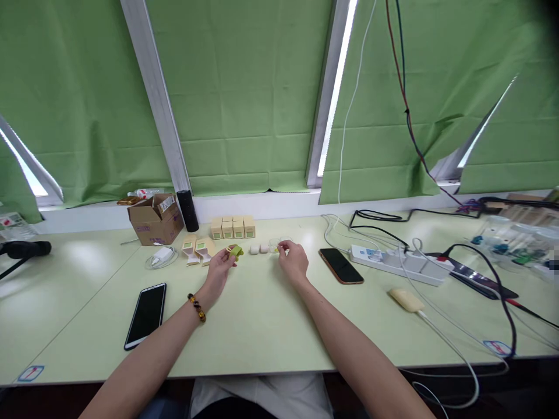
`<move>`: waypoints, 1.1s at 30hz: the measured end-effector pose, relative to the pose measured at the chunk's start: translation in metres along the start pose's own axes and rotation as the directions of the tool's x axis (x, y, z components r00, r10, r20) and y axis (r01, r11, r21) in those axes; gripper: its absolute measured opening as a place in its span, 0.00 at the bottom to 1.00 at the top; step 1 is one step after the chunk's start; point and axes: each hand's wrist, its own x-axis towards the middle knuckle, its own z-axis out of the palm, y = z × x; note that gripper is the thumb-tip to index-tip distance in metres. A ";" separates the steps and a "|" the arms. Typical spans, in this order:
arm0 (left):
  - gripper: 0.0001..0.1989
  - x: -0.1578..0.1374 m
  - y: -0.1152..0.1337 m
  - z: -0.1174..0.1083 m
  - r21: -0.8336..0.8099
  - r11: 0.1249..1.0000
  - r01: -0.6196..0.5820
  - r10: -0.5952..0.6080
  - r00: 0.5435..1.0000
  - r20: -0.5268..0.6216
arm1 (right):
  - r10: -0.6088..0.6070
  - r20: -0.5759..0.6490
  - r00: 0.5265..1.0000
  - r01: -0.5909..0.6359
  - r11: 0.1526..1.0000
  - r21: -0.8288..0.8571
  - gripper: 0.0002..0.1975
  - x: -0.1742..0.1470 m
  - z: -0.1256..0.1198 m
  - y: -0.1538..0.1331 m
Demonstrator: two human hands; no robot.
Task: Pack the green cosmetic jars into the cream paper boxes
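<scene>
My left hand [220, 265] is closed on a small green folded piece [236, 251], held by thumb and fingers just above the table. My right hand [293, 259] has its fingers pinched at the edge of a small clear container [273, 244]; a yellowish-green bit shows by the fingertips, too small to name. Two small white cylinders, one white cylinder [254, 249] and another white cylinder [264, 248], stand between the hands. Left of my left hand are two opened small cardboard boxes, an outer box [190, 250] and an inner box [204, 249]. Behind them, several closed small boxes [233, 227] form a row.
A brown carton [156, 220] and black cylinder [187, 210] stand at the back left, near a white charger [163, 255]. Phones lie either side: a left phone [146, 316] and a right phone [341, 266]. Rightward are a power strip [399, 263], cables and a cream mouse-like object [406, 300].
</scene>
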 end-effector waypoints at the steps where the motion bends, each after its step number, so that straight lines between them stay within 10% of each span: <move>1: 0.25 0.000 0.001 0.000 -0.061 0.998 0.030 -0.030 1.000 0.003 | -0.046 -0.005 0.999 0.045 0.997 -0.066 0.10 0.002 0.002 0.004; 16: 0.16 0.000 0.003 -0.002 -0.285 0.947 0.145 -0.130 0.989 0.073 | -0.434 0.232 0.871 0.492 0.763 -0.420 0.18 0.005 0.023 -0.008; 27: 0.20 -0.003 0.004 0.000 -0.326 0.933 0.153 -0.116 0.985 0.130 | -0.430 0.315 0.846 0.533 0.679 -0.505 0.13 0.019 0.044 -0.020; 33: 0.20 -0.003 0.004 0.000 -0.320 0.938 0.135 -0.107 0.989 0.102 | -0.505 0.163 0.848 0.529 0.780 -0.335 0.15 0.008 0.024 -0.023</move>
